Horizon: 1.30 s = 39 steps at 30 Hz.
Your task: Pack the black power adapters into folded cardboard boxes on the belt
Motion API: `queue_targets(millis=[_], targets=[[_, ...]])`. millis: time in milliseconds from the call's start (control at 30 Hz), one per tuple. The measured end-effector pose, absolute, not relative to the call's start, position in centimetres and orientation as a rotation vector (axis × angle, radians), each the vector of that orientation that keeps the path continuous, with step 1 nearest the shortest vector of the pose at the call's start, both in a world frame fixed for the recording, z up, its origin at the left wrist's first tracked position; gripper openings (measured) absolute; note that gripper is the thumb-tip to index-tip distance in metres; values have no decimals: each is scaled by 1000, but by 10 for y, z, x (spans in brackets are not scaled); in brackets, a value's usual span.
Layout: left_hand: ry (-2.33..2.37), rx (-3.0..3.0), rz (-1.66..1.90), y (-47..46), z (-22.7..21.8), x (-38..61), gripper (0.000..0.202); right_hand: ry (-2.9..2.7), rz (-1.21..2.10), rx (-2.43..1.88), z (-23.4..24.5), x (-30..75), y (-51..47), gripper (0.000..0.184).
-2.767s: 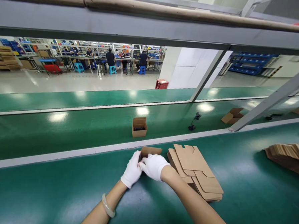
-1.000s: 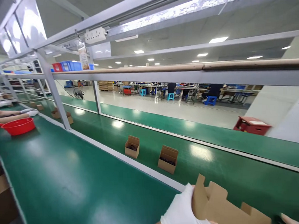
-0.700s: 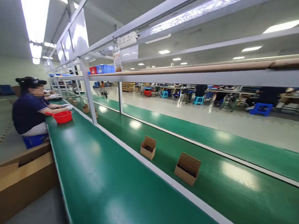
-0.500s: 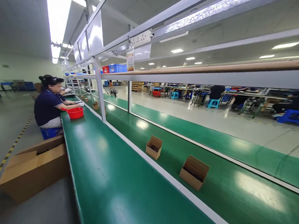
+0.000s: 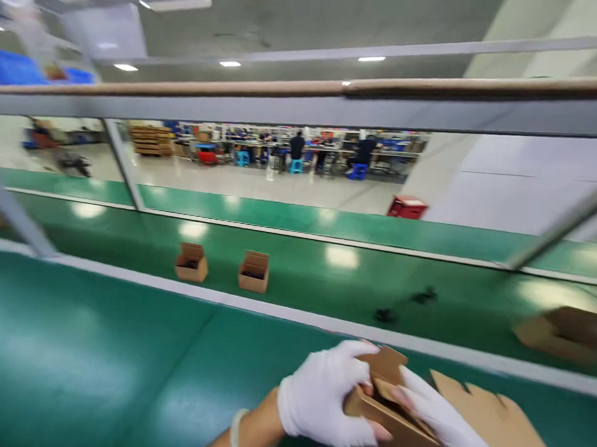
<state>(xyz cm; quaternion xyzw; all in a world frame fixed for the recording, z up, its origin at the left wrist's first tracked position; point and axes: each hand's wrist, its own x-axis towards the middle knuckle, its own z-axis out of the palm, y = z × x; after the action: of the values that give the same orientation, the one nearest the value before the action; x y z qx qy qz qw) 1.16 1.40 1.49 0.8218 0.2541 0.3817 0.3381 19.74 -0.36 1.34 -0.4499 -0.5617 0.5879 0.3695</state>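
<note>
A small brown cardboard box [image 5: 388,415] is between both my white-gloved hands above the near green bench. My left hand [image 5: 322,405] wraps round its left side, fingers curled on it. My right hand [image 5: 441,421] reaches in from the right, its fingers lying along the box's top flaps; motion smears it. A flat cardboard blank [image 5: 498,421] lies just right of the box.
Two open small boxes [image 5: 192,262] [image 5: 254,272] and a black cable [image 5: 404,304] sit on the green conveyor belt [image 5: 325,278] beyond a white rail. Another open box [image 5: 558,330] is at far right. Grey frame bars cross overhead. People work at distant benches.
The view has swung back from the left end of the line to my hands. The two boxes on the belt now appear further left.
</note>
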Motion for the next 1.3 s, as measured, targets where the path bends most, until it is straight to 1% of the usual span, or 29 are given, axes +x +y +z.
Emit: queue_targets(millis=[100,167,233,300,367,500,533,600,700,800,833,900,967,1000,1033,1067,1133,1200,1233,1300], targets=[[617,2108,1026,10,10,6,35,-1291,1660,-1084,14,202,-6,61],[607,2075,1057,8,7,3,34,-1278,1742,-1006,22,205,-3,65],[595,2071,1086,6,5,1,34,-1369,1771,-968,35,210,0,64],[567,2107,1090,4,4,1,34,-1565,1749,-1032,51,214,3,60],[508,2145,1080,4,4,1,32,-1839,1647,-1178,67,213,5,50],[413,2175,1059,3,6,3,30,-2297,1349,-1370,84,197,2,22],[410,2175,1058,3,6,3,31,-2359,1250,-1435,85,193,1,18],[418,2159,1063,3,4,3,34,-2401,1061,-1568,84,188,-2,17],[457,2159,1111,6,-1,3,42,-2156,945,-1620,78,192,-8,23],[679,2079,1380,9,-5,4,46,-1588,911,-1542,64,201,-16,26],[797,1993,1505,10,-6,5,46,-1459,965,-1493,57,201,-20,28],[987,1802,1678,10,-11,10,45,-1362,1209,-1351,40,198,-30,40],[995,1759,1639,11,-18,16,46,-1296,1395,-1190,24,191,-38,52],[926,1800,1548,14,-23,20,50,-1244,1392,-1154,17,188,-41,56],[840,1860,1435,19,-29,23,56,-1203,1327,-1183,13,187,-43,57],[771,1921,1324,26,-35,26,61,-1205,1231,-1290,10,188,-43,54],[807,2005,1186,51,-49,30,69,-1400,1002,-1666,9,194,-39,41],[1115,2036,1096,85,-62,31,69,-1766,702,-2040,10,203,-33,25],[1306,2030,1016,104,-68,32,68,-1946,547,-2162,10,205,-31,20],[1580,1997,834,139,-77,35,66,-2201,324,-2284,6,207,-26,18]])
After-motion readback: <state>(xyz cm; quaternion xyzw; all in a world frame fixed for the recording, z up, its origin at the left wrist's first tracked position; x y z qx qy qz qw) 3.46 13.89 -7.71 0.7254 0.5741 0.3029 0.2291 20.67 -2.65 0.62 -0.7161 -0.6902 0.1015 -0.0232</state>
